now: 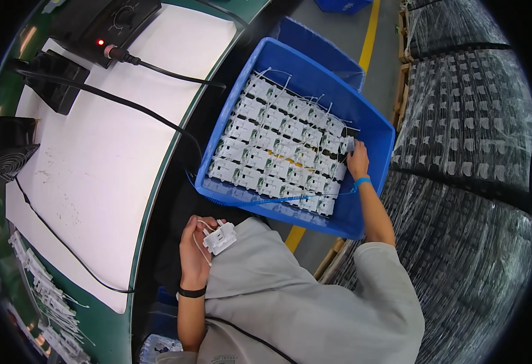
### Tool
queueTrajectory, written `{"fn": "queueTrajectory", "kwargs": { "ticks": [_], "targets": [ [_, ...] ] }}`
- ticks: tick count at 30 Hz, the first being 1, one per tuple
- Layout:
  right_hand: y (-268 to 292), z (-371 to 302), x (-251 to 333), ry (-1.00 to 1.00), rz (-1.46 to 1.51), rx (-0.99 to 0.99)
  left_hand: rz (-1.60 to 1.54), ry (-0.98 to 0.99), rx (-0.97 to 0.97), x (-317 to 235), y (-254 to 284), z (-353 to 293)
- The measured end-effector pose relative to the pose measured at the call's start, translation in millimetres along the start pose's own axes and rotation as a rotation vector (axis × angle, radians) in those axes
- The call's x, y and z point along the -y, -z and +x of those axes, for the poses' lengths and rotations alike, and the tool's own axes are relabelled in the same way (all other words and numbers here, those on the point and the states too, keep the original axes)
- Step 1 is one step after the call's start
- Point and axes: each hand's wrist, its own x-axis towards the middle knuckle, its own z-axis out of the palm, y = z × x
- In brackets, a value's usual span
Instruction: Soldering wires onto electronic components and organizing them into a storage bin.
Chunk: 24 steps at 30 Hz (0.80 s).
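Observation:
My left hand (pixel 194 250) is closed around a white plastic housing (pixel 220 238) with a thin white cable hanging from it, held above my lap. A black band circles that wrist. My right hand (pixel 358 159) reaches into a blue plastic bin (pixel 296 215), its fingers closed on a white housing (pixel 350 145) at the right end of the rows. Several similar white housings (pixel 255 159) lie in the bin in neat rows, with loose white cables (pixel 290 100) across them. A blue coiled cord (pixel 278 200) runs from my right wristband over the bin's near side.
On the left is a green bench with a white sheet (pixel 96 170), a black power unit (pixel 111 27) with a red light, black cables and a small fan (pixel 5 161). White cabled parts (pixel 50 297) lie along its near-left edge. Film-wrapped pallet stacks (pixel 460 109) stand right of the bin.

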Motion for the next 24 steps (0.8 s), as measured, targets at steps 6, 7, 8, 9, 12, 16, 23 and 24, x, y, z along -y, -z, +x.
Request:
{"fn": "queueTrajectory", "kwargs": {
  "ticks": [6,7,8,9,12,16,23,24],
  "targets": [
    [-27.1,15.5,-12.9,0.239,-0.053,0.097,0.004,0.006,-0.021,4.8,-4.4,6.4],
    [-27.5,15.4,-7.5,0.217,-0.109,0.105,0.004,0.009,-0.043,5.1,-5.3,6.2],
    [-26.0,15.3,-6.7,0.189,-0.171,0.110,0.007,0.010,-0.043,5.5,-6.9,6.6],
    [-24.0,16.2,-6.6,0.186,-0.170,0.110,0.025,0.016,-0.043,6.0,-8.5,6.9],
    [-16.7,21.4,-3.8,0.230,-0.253,0.129,0.055,0.022,-0.036,4.9,-10.0,7.5],
    [-10.5,21.1,-7.0,0.193,-0.291,0.141,0.052,0.040,-0.029,4.0,-10.8,10.2],
    [-16.9,-0.9,4.5,-0.167,-0.229,0.047,0.028,0.028,-0.011,3.7,-6.8,9.1],
    [-20.5,-4.8,5.0,-0.186,-0.182,0.095,0.026,0.027,-0.015,3.9,-5.7,8.9]
  ]
}}
